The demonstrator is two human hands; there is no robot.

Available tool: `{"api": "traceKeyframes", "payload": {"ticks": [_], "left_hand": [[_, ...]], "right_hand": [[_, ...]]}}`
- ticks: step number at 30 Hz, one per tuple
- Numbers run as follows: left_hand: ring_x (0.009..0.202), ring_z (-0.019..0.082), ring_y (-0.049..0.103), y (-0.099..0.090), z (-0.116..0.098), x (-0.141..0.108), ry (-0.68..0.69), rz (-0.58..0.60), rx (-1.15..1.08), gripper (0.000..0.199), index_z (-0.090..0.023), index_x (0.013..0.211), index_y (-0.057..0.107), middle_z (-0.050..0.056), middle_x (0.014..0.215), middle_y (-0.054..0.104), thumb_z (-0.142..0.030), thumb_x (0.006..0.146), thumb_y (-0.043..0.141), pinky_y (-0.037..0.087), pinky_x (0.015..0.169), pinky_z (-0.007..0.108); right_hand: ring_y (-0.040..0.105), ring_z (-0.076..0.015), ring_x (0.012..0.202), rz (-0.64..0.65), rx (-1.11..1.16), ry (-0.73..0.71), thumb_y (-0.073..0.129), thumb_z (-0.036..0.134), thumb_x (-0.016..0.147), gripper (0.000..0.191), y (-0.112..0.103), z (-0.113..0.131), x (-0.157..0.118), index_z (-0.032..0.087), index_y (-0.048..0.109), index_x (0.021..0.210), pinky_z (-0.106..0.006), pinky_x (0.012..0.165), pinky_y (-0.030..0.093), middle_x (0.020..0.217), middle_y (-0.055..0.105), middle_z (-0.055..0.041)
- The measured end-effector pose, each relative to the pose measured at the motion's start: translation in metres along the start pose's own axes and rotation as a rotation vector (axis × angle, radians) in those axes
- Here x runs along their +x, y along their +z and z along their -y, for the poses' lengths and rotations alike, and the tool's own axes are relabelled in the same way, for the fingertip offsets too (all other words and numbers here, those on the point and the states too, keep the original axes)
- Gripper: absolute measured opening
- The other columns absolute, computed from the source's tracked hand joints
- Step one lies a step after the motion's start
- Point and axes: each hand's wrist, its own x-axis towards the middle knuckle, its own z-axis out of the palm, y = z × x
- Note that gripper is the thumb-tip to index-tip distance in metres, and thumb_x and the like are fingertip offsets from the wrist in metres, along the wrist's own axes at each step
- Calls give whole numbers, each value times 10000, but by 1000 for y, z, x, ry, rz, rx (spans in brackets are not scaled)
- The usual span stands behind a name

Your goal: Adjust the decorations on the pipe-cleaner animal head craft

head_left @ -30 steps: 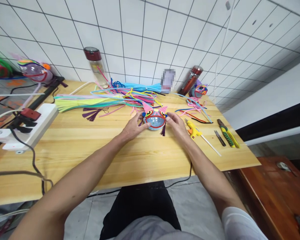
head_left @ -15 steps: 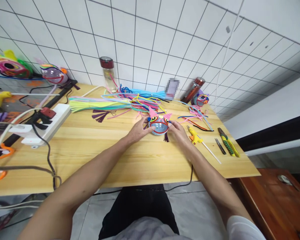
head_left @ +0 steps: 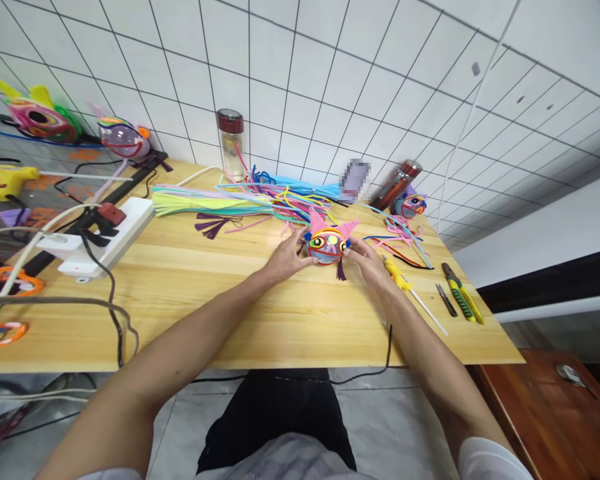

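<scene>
A clear round ball decorated as an animal face [head_left: 326,256] sits between my hands at the middle of the wooden table. It has pink pointed ears, red outlines, yellow-and-black eyes and blue knobs at the sides, and a dark purple tassel [head_left: 341,270] hangs at its right. My left hand [head_left: 287,257] grips its left side, thumb at the lower front. On the right edge, my right hand [head_left: 366,259] holds it near the eye with thumb and fingers. The far fingers of both hands are partly hidden.
Pipe cleaners [head_left: 215,202] lie in bundles behind the ball. Right of it are a yellow glue gun [head_left: 399,273], small snips [head_left: 446,300] and pliers [head_left: 461,293]. A white power strip [head_left: 111,241] with cords is at left; a glass bottle [head_left: 233,150] stands near the wall.
The decorated ball has tilted between my hands, so its face and eyes now show more fully. Both hands still hold it. The whole view has shifted slightly.
</scene>
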Motion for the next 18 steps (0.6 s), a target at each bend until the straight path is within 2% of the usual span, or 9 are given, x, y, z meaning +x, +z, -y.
{"api": "traceKeyframes", "payload": {"ticks": [3, 8, 11, 18], "left_hand": [[1300, 330, 686, 0, 3, 1, 1, 17, 4, 999, -175, 1607, 462, 179, 1531, 630, -383, 723, 879, 544, 1151, 500], [1432, 360, 599, -1, 1, -1, 9, 14, -43, 1138, -154, 1641, 419, 213, 1634, 528, -475, 675, 928, 516, 1193, 491], [1390, 350, 628, -2, -1, -2, -7, 22, -42, 1101, -150, 1631, 424, 203, 1612, 557, -492, 705, 911, 537, 1166, 484], [1286, 329, 676, -5, -3, -1, -33, 15, -21, 870, -151, 1531, 529, 180, 1511, 639, -577, 824, 805, 527, 1154, 503]], "right_hand": [[720, -310, 1150, -6, 9, 2, 823, 435, 685, 505, 4, -3, 1, 267, 769, 1159, -488, 1064, 555, 1180, 817, -42], [722, -325, 1200, -34, 71, 3, 798, 380, 675, 553, 12, -6, -3, 276, 750, 1216, -497, 1080, 564, 1207, 822, -62], [712, -333, 1256, -12, 101, -6, 792, 379, 680, 555, 13, -7, -5, 282, 746, 1225, -515, 1127, 546, 1220, 821, -67], [703, -328, 1306, -3, 155, -10, 820, 361, 697, 561, 11, -10, -4, 275, 731, 1244, -528, 1186, 525, 1311, 799, -78]]}}
